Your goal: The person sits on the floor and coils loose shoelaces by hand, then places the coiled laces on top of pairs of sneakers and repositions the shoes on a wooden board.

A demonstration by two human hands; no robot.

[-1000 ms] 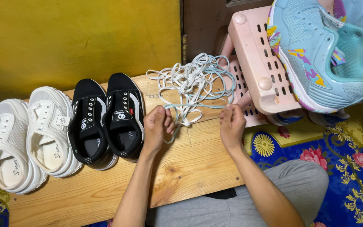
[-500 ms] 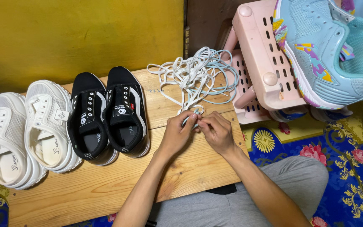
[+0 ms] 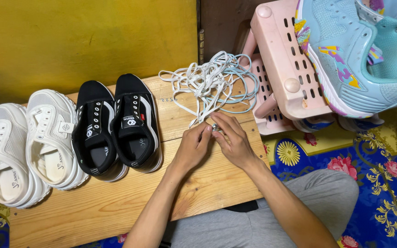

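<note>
One end of a white lace (image 3: 197, 120) is pinched between the left hand (image 3: 193, 148) and right hand (image 3: 235, 142), fingertips together, presumably to steady it; the tangled laces (image 3: 212, 80) are piled on the wooden bench (image 3: 116, 202), beside black shoes (image 3: 116, 126).

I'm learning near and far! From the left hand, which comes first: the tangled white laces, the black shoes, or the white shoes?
From the left hand:
1. Tangled white laces, just above, touching the fingers.
2. Black canvas shoes, to the left.
3. White mesh shoes, at the board's far left.
</note>
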